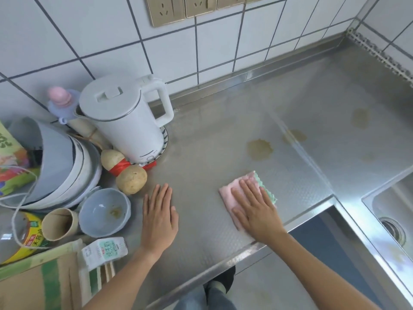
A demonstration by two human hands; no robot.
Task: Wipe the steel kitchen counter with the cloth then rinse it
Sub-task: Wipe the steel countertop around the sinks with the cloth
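Steel kitchen counter with a dimpled surface, seen from above by the person working at it. Their right hand lies flat on a folded pink cloth with a green scalloped edge, fingers straight and spread, pressing the cloth onto the counter near its front edge. Their left hand rests palm down on the bare steel to the left of the cloth, fingers straight and holding nothing. Beyond the cloth, several yellowish-brown stains mark the counter, apart from it. At the left stand a white electric kettle, a small gourd tied with red string, a stack of bowls, a single grey bowl with residue inside, a cardboard tube and a small carton. A steel sink with its drain sits at the right edge. White tiled wall with sockets runs behind the counter.
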